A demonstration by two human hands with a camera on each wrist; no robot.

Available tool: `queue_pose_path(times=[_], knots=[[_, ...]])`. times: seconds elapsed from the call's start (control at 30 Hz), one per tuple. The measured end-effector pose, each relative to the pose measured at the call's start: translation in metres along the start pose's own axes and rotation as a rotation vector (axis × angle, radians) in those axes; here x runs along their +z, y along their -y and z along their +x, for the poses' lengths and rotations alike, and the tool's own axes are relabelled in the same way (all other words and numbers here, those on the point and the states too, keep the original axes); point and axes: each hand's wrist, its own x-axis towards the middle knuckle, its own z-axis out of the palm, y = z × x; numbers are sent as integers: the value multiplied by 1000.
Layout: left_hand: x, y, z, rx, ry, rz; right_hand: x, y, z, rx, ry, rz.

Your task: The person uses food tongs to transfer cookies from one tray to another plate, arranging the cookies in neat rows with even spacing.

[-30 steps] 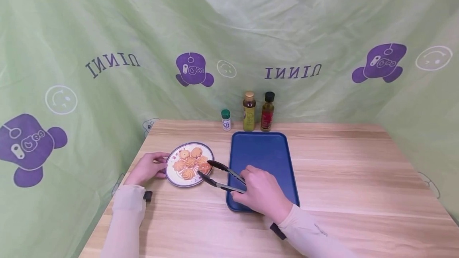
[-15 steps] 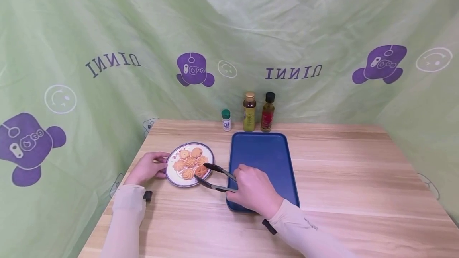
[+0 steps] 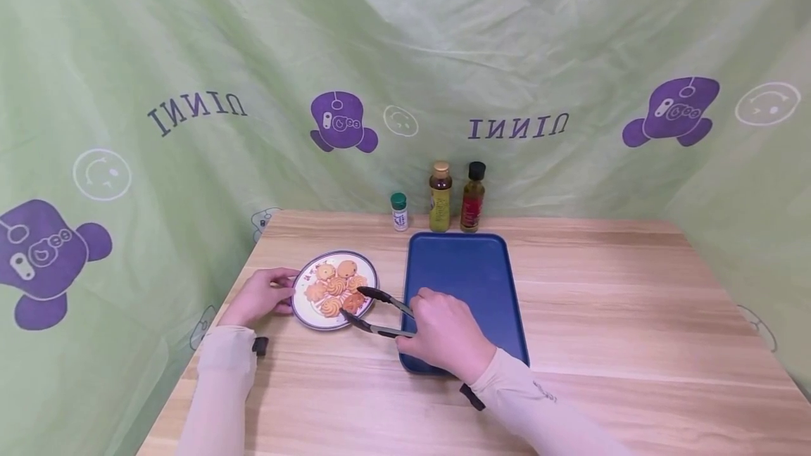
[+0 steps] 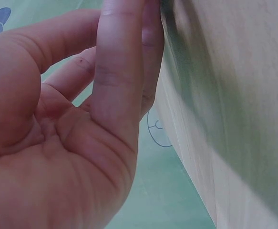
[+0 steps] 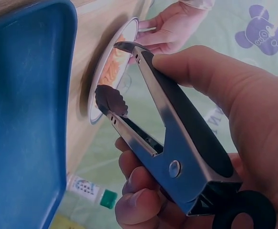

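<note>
My right hand holds a pair of tongs, its thumb along one arm and its fingers around the other. The dark tong tips stand apart over the right side of a round plate. Between them in the head view sits a darker brown cookie; several lighter cookies share the plate. At the plate's left rim, my left hand holds the edge with thumb and fingers. In the left wrist view the fingers overlap the thumb, and the plate is hidden.
A blue rectangular tray lies right of the plate, partly under my right hand. Behind it stand a green-capped shaker, a yellow-labelled bottle and a red-labelled bottle. A green patterned cloth hangs behind the wooden table.
My right hand has moved left with the tongs, bringing their tips farther over the plate to either side of the darker cookie. My left hand stays at the plate's rim.
</note>
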Motion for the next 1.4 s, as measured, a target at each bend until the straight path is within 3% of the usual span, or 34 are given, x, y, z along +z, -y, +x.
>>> queue_pose_path(times=[0.3,0.57,0.77,1.03,1.4], knots=[[0,1,1,-2,-4,-4,3,-3,-6,51,8,40],[1,2,2,5,-11,15,3,-32,-22,151,-64,91],[0,0,2,-8,-5,4,-4,-67,-41,272,-141,111],[-1,0,3,-7,2,10,-30,-133,-71,476,-165,116],[-1,4,4,-9,-7,18,-59,-219,-116,706,-95,88]])
